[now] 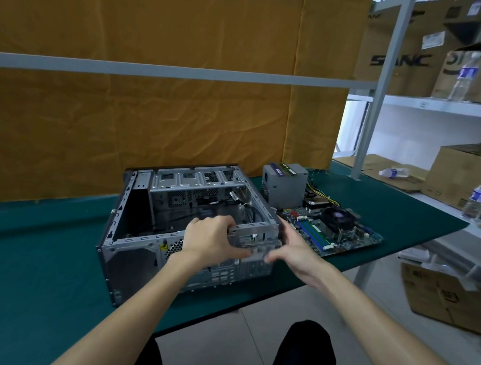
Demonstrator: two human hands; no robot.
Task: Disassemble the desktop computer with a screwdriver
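Note:
An open grey metal computer case [151,204] lies on its side on the green table [25,266], its inside mostly bare apart from a few cables. My left hand [212,237] grips the near top rail of the case at its rear right corner. My right hand [294,250] presses against the outer right side of that same corner, fingers stretched along the metal. Just right of the case lies the removed motherboard [333,230] with its black fan. Behind it stands the grey power supply [285,186] with trailing wires. No screwdriver is in view.
An orange cloth [153,103] hangs behind the table. Metal shelving [384,93] at the right holds cardboard boxes and water bottles [479,198]. An open cardboard box [449,296] sits on the floor. My knees show below the table's front edge.

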